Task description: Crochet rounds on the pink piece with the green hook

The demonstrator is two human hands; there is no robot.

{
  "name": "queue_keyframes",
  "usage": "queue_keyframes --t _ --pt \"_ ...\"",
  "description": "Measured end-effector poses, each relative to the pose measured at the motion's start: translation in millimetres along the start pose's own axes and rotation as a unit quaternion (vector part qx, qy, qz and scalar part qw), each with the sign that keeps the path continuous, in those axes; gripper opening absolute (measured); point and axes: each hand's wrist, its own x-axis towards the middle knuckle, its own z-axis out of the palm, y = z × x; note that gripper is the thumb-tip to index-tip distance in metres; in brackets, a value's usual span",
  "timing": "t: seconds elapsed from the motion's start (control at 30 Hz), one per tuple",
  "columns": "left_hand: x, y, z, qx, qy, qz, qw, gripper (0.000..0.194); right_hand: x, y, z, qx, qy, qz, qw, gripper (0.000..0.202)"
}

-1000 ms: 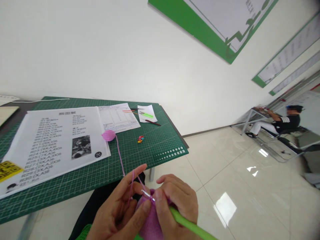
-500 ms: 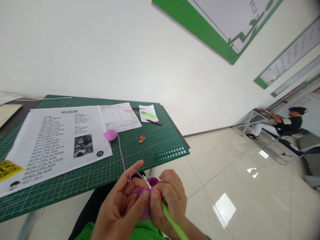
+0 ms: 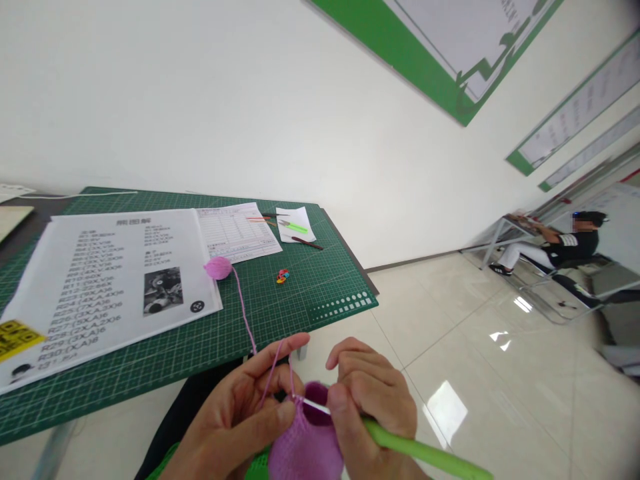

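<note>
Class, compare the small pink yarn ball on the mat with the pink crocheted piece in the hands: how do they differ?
The yarn ball lies untouched on the green mat; the crocheted piece is held by the left hand. The ball is small and round; the piece is larger and cup-shaped. Both are pink, joined by one strand.

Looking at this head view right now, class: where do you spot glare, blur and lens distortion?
Head view: glare patches shine on the floor tiles; the cutting mat and wall boards tilt and bend from the wide lens; the seated person at far right is soft, and the frame edge there smears.
</note>
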Motion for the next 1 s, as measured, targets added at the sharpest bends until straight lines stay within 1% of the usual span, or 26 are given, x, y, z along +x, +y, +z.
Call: queue_keyframes --t 0.13,0.2,0.33,0.53,0.67,0.77,0.9,1.0 --pt "0.3 -0.1 0.7 0.004 -0.012 -0.001 1.0 0.047 4.2 -3.6 -5.9 0.006 0.008 0.014 1.0 0.035" --pt "0.5 -0.8 0.4 0.013 -0.014 0.004 1.0 0.048 4.8 -3.9 -7.4 0.018 0.002 0.02 1.0 0.036" --pt "1.0 -2.3 -0.9 0.045 -0.006 0.016 0.999 0.048 4.0 -3.8 -10.2 0.042 -0.02 0.034 0.998 0.037" --pt "-1.1 -5.7 -1.2 0.043 0.006 0.009 0.999 0.044 4.2 -2.3 -16.6 0.091 -0.03 0.062 0.993 0.038" --pt "-1.9 -7.8 -0.9 0.031 0.002 0.004 1.0 0.045 2.2 0.2 -14.3 0.14 -0.008 0.096 0.985 0.04" --pt "-2.2 -7.6 -0.5 0.044 -0.003 0.009 0.999 0.047 0.1 0.4 -9.3 0.159 0.008 0.109 0.981 0.04" --pt "-4.6 -5.6 3.4 0.04 -0.015 0.016 0.999 0.048 -0.7 -0.9 -2.7 0.129 0.004 0.1 0.987 0.037" --pt "-6.1 -5.6 6.1 0.026 -0.016 0.016 0.999 0.047 -1.7 -0.8 1.3 0.052 -0.002 0.062 0.997 0.036"
